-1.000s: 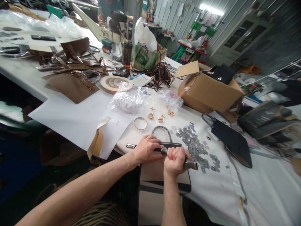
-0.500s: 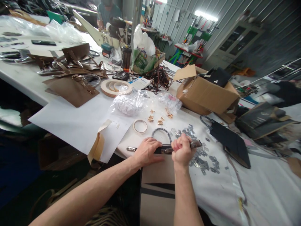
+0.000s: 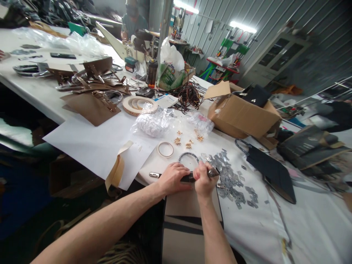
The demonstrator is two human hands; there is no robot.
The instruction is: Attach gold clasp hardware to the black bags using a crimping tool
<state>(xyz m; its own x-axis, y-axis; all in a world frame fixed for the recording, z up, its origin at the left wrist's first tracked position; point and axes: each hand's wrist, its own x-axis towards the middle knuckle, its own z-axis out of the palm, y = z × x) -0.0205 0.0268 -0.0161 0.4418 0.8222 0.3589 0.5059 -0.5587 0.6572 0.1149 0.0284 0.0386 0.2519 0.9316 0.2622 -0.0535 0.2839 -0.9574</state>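
Note:
A bag piece (image 3: 183, 209) with beige panels and a dark top edge lies at the table's front edge, with a curved handle (image 3: 189, 154) beyond it. My left hand (image 3: 173, 179) presses on the dark edge, fingers together and thumb below, pinching it. My right hand (image 3: 203, 178) is closed in a fist around a dark-handled tool (image 3: 213, 172), whose butt sticks out to the right; its tip is at the dark edge, near my left fingers. A metal clasp part (image 3: 155, 175) shows at the edge's left end, another (image 3: 220, 186) at the right.
Grey metal plates (image 3: 231, 183) lie scattered on the right, small gold fittings (image 3: 188, 145) beyond my hands. A tape roll (image 3: 165, 149), a cardboard box (image 3: 244, 115) and a black bag (image 3: 271, 168) surround the work. A person (image 3: 134, 22) sits far back.
My right hand has moved left with the tool, nearer my left hand, uncovering the right clasp part. My left hand stays at the dark edge. The view has shifted slightly.

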